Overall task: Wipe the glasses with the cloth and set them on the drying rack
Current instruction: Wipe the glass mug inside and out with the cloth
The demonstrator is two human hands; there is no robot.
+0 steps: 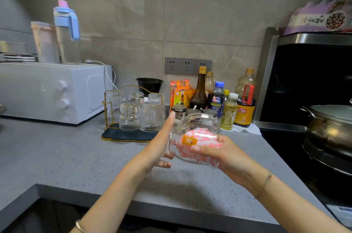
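I hold a clear glass (199,119) on its side above the grey counter (76,156). My left hand (157,148) grips its left end, thumb pointing up and fingers curled underneath. My right hand (229,156) grips a pink-and-white cloth (200,133) with an orange tag, pressed against the glass; I cannot tell whether it lies inside or around it. The drying rack (129,136), gold wire on a dark tray, stands just behind my left hand. Several ribbed glasses (150,116) stand on it upside down.
A white microwave (47,91) with jugs on top sits at the back left. Sauce and drink bottles (219,99) and small jars crowd the wall behind the glass. A black stove with a steel pot (329,128) is on the right.
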